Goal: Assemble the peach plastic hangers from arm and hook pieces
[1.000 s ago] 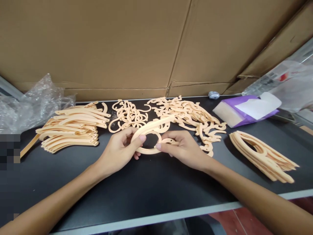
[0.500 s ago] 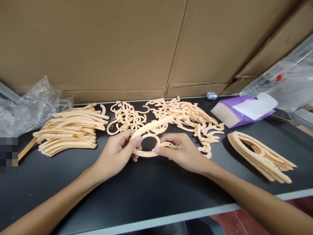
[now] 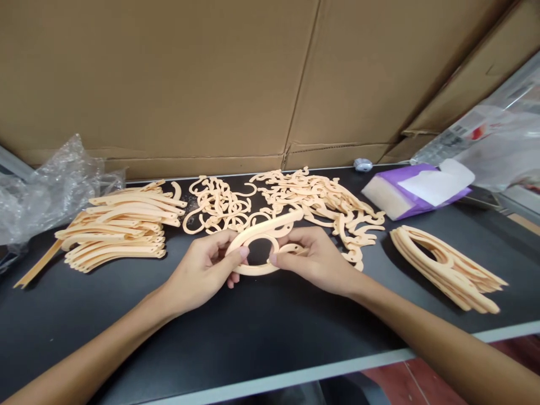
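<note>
A beige plastic folding hanger (image 3: 256, 270) is held between both hands above the table, its ring-shaped hook toward me and a long arm slanting up to the right. My left hand (image 3: 210, 261) pinches the left side of the ring, thumb on top. At the ring's right side, my right hand (image 3: 314, 260) grips a short curved end with thumb and fingers. Behind the hands lie a pile of loose hooks (image 3: 217, 202) and a heap of short wavy hanger pieces (image 3: 320, 194). The fingers hide part of the joint.
Long curved hanger arms (image 3: 122, 222) are piled at the left beside crumpled clear plastic (image 3: 63, 180). On the right, folded hangers (image 3: 447, 270) lie stacked near a purple tissue pack (image 3: 415, 191). Cardboard (image 3: 160, 79) stands along the back of the black table (image 3: 236, 349).
The hanger's long arm has swung slightly and now looks shorter, showing a second piece below it. Both hands keep their grip in nearly the same place; the view has shifted slightly.
</note>
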{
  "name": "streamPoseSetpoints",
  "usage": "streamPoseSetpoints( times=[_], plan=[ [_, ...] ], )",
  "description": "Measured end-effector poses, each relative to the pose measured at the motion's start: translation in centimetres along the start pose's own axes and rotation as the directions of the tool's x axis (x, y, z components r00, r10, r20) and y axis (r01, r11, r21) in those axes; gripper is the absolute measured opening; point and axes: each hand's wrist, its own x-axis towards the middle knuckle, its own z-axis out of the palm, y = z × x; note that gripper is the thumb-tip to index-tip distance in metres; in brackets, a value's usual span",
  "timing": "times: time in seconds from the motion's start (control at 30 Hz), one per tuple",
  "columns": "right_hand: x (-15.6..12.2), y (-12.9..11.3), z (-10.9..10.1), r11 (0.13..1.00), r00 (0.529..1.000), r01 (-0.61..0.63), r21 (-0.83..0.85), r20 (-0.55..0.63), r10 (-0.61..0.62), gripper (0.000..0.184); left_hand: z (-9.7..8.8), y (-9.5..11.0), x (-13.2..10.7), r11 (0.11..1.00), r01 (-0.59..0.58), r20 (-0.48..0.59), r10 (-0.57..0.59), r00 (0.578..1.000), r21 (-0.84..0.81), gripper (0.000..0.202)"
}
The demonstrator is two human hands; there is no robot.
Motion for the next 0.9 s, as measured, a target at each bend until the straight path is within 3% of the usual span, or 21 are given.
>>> streamPoseSetpoints(
  times=[0.13, 0.27, 0.4, 0.67, 0.8, 0.9],
  plan=[
    [-0.07, -0.02, 0.11, 0.999, 1.0, -0.019, 0.047, 0.01, 0.018, 0.008, 0.14, 0.05, 0.0, 1.0, 0.005, -0.004, -0.005, 1.0, -0.025, 0.03],
    [-0.06, -0.14, 0.02, 0.999, 0.998, -0.012, 0.052, -0.054, 0.015, 0.013, 0.3, 0.27, 0.04, 0.998, 0.01, 0.027, -0.009, 1.0, -0.055, 0.025],
    [0.07, -0.3, -0.12, 1.0, 0.998, 0.004, 0.004, -0.055, -0.004, 0.014, 0.19, 0.67, 0.05, 0.989, 0.094, 0.093, -0.084, 0.992, -0.116, 0.027],
    [0.24, -0.4, -0.51, 0.992, 0.998, 0.043, -0.115, -0.041, -0.048, 0.019, -0.54, 0.79, 0.32, 0.981, 0.063, -0.025, -0.069, 0.997, -0.181, 0.026],
    [0.27, -0.52, -0.59, 0.996, 0.999, 0.049, -0.073, -0.018, -0.05, 0.014, -0.19, 0.35, 0.29, 0.981, 0.008, -0.061, -0.02, 0.998, -0.195, 0.057],
    [0.21, -0.51, -0.51, 1.0, 1.0, 0.026, -0.013, 0.004, -0.026, 0.013, 0.15, 0.06, 0.27, 0.981, -0.015, -0.049, 0.006, 0.999, -0.194, 0.059]
  ],
)
